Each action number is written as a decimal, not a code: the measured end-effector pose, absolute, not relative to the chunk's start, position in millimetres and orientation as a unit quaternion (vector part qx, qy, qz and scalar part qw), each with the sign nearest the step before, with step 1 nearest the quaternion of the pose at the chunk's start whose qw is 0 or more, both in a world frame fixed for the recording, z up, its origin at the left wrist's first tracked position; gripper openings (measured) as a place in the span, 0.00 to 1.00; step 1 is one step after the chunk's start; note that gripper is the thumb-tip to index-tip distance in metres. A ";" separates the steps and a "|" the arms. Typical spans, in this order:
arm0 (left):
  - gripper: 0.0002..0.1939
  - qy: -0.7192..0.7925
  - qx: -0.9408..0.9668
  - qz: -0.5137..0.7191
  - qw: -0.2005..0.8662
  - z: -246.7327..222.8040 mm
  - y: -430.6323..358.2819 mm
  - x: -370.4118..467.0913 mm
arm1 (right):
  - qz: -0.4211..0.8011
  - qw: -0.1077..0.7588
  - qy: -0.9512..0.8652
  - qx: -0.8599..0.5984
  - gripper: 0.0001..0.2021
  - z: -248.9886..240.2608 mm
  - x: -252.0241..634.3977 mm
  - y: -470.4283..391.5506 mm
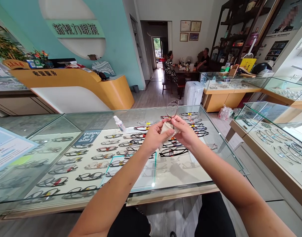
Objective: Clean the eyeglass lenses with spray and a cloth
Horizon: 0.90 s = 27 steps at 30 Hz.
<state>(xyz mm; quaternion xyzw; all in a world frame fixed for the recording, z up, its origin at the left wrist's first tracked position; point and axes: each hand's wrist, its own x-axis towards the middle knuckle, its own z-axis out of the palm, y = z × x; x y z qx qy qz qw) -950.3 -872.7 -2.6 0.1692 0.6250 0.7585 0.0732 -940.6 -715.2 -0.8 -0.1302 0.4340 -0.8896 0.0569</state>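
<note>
A pair of eyeglasses is held up over the glass counter, one rimmed lens standing above my fingers and the rest mostly hidden. My right hand is closed on the eyeglasses from the right. From the other side, my left hand pinches a pale cleaning cloth that is bunched against the lower part of the glasses. Under and around both hands, several dark-framed glasses lie in rows on the counter. A white spray bottle stands left of my hands.
The glass display counter spans the space before me, with more frames at left. Another glass case stands at right. Beyond are a wrapped suitcase, a yellow reception desk, and two people seated at a table.
</note>
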 end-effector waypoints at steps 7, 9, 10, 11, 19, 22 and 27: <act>0.39 0.627 0.176 0.758 0.042 -6.5 -866.6 -948.8 | -0.880 0.031 0.450 -0.145 0.26 -0.9 -937.3 -718.6; 0.38 0.648 0.197 0.734 0.044 -6.8 -867.5 -949.3 | -0.879 0.023 0.453 -0.145 0.25 -1.1 -937.3 -718.7; 0.39 0.661 0.205 0.720 0.044 -7.0 -868.5 -949.6 | -0.880 0.021 0.452 -0.144 0.26 -1.1 -937.4 -718.6; 0.40 0.674 0.210 0.707 0.043 -7.2 -869.5 -950.0 | -0.881 0.022 0.450 -0.143 0.26 -1.0 -937.7 -718.4; 0.40 0.678 0.237 0.688 0.105 -3.2 -878.0 -951.8 | -0.889 0.033 0.438 -0.127 0.27 2.9 -940.7 -711.8; 0.38 0.667 0.238 0.695 0.121 -2.4 -879.0 -951.1 | -0.892 0.037 0.432 -0.131 0.27 3.6 -940.7 -710.6; 0.35 0.656 0.238 0.709 0.102 -5.3 -878.2 -949.1 | -0.897 0.044 0.422 -0.124 0.26 2.6 -939.4 -712.5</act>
